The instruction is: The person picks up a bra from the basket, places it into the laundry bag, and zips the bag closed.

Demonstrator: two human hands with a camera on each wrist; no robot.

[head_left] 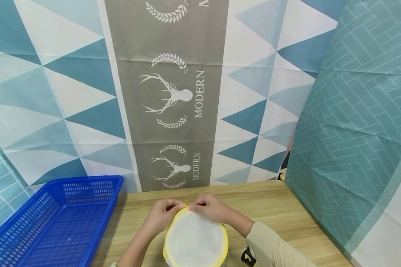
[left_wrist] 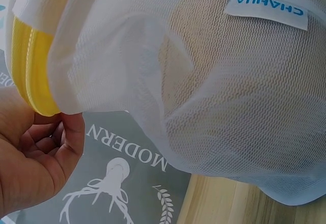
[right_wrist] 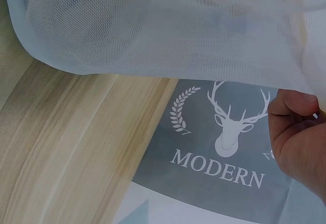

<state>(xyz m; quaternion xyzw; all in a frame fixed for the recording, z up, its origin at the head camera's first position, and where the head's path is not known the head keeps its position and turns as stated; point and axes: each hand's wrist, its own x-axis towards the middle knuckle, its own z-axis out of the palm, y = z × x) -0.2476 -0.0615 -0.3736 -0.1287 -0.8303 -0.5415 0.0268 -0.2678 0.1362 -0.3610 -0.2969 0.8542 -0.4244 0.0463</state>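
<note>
A white mesh laundry bag (head_left: 197, 237) with a yellow zip edge (left_wrist: 35, 71) stands at the front of the table, its round white end facing up in the head view. At that end's far edge, my left hand (head_left: 162, 215) pinches the yellow trim between thumb and finger. Close beside it, my right hand (head_left: 211, 208) pinches the same edge; in the right wrist view its fingertips are partly cut off at the frame's side. Through the mesh, the left wrist view shows blurred tan contents that I cannot identify. A "CHAHUA" label (left_wrist: 267, 10) is sewn on the bag's side.
A blue perforated plastic basket (head_left: 110, 211) stands left of the bag on the wooden table (head_left: 270, 207). Patterned cloth with deer heads (head_left: 178, 95) hangs behind the table, and teal cloth (head_left: 354, 122) hangs along the right. A small black object (head_left: 248, 257) shows by the right sleeve.
</note>
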